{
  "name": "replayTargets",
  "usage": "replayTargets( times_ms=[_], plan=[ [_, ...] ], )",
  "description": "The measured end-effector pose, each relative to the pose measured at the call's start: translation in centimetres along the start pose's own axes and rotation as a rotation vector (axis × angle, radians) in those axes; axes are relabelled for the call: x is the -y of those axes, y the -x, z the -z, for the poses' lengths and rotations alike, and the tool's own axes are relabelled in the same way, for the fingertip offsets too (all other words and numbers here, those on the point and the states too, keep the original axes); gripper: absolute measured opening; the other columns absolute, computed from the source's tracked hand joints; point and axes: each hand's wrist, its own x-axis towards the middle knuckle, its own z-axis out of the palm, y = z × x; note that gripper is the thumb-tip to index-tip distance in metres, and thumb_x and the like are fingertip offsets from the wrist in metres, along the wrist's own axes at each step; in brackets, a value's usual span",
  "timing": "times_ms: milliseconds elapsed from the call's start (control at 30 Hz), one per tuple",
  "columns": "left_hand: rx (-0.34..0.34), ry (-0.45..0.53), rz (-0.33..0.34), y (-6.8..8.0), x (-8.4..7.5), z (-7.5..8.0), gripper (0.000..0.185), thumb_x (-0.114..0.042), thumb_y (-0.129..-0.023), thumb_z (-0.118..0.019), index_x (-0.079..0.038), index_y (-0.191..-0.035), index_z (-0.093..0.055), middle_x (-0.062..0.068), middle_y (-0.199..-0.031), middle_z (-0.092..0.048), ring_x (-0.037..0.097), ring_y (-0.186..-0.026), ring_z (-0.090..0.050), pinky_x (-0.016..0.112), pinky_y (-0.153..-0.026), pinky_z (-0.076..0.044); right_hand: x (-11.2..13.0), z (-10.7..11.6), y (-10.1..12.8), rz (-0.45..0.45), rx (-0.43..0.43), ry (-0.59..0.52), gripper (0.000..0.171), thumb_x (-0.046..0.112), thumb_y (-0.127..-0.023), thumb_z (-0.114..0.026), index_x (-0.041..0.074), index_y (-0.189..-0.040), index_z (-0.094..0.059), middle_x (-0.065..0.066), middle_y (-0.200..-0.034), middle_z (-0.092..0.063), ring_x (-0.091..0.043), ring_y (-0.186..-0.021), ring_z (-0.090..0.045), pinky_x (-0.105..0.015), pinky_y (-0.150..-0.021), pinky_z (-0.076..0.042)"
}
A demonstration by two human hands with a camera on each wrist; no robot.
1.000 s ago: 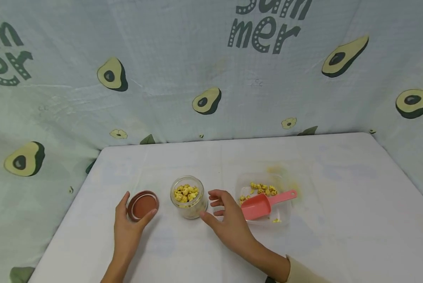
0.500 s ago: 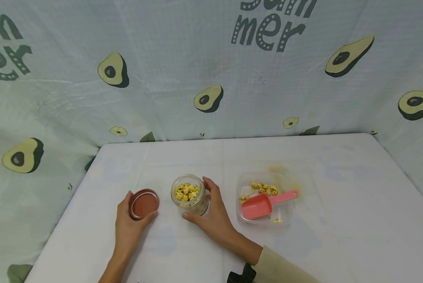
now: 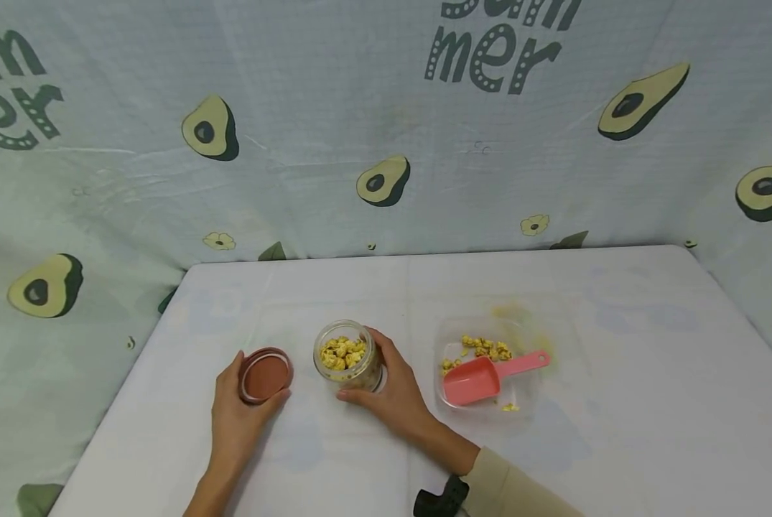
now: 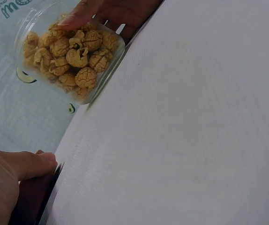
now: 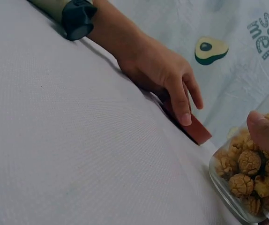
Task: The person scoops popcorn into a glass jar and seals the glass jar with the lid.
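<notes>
A clear glass jar [image 3: 363, 377] filled with yellow caramel popcorn [image 3: 342, 352] stands without a cover near the table's middle. My right hand [image 3: 401, 398] grips it from the right, thumb along the near side and fingers around the far side. In the left wrist view popcorn [image 4: 78, 56] packs the jar, its base at the tabletop. To the left, my left hand [image 3: 235, 420] holds a reddish-brown round lid [image 3: 266, 377] between thumb and fingers, its inside facing up. The right wrist view shows this lid [image 5: 200, 129] low over the cloth; whether it touches is unclear.
Right of the jar sits a clear plastic container [image 3: 521, 391] with some popcorn left in it. A pink scoop [image 3: 472, 382] lies across it, handle over the right rim. White cloth [image 3: 650, 402] covers the table; a printed curtain [image 3: 295, 129] hangs behind.
My right hand has moved left and closed around the jar, which stays nearly in place. The left hand keeps its hold on the lid, almost still.
</notes>
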Motion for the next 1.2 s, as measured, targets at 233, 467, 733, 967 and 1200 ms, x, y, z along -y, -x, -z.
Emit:
replayTargets(
  times_ms=[233,467,733,967,1200],
  plan=[
    [0.037,0.058,0.01,0.0,-1.1,0.8,0.093,-0.01,-0.07,-0.086,-0.001,-0.146,-0.034,0.021,-0.136,-0.044,0.033,-0.126,-0.042,0.048,-0.106,-0.037,0.2,0.0,-0.1,-0.006,0.006,-0.018,0.092,0.036,-0.07,-0.086,0.025,-0.145,-0.033,0.006,-0.144,-0.041,-0.011,-0.133,-0.036,-0.042,-0.111,-0.03],
    [0.071,0.137,-0.107,0.2,-3.6,2.4,0.092,-0.004,-0.07,-0.085,-0.006,-0.147,-0.035,0.016,-0.137,-0.042,0.026,-0.125,-0.042,0.004,-0.098,-0.03,0.4,0.1,-0.2,-0.018,0.004,-0.027,0.092,0.031,-0.069,-0.088,0.024,-0.144,-0.034,0.007,-0.143,-0.042,-0.011,-0.133,-0.036,-0.04,-0.112,-0.029],
    [0.069,-0.006,-0.301,0.4,-6.2,3.3,0.101,-0.006,-0.064,-0.089,-0.016,-0.149,-0.035,0.013,-0.133,-0.048,0.025,-0.121,-0.046,0.004,-0.091,-0.031,0.8,0.1,0.0,-0.009,-0.011,-0.01,0.092,0.029,-0.069,-0.088,0.02,-0.144,-0.035,0.004,-0.142,-0.044,-0.013,-0.131,-0.04,-0.042,-0.11,-0.033],
    [0.09,-0.044,-0.413,0.4,-7.2,3.3,0.108,0.002,-0.058,-0.09,-0.015,-0.149,-0.034,0.015,-0.134,-0.047,0.026,-0.121,-0.045,0.005,-0.092,-0.031,0.1,0.0,-0.1,0.031,-0.027,0.006,0.092,0.033,-0.068,-0.088,0.022,-0.143,-0.037,0.007,-0.14,-0.045,-0.01,-0.129,-0.041,-0.041,-0.109,-0.035],
    [0.098,-0.094,-0.458,0.4,-7.8,3.5,0.112,0.003,-0.056,-0.09,-0.014,-0.15,-0.032,0.018,-0.134,-0.044,0.032,-0.119,-0.046,0.054,-0.087,-0.049,0.0,0.0,0.0,0.058,-0.024,-0.015,0.089,0.029,-0.069,-0.088,0.021,-0.142,-0.038,0.0,-0.14,-0.048,-0.011,-0.128,-0.043,-0.042,-0.109,-0.035]
  ],
)
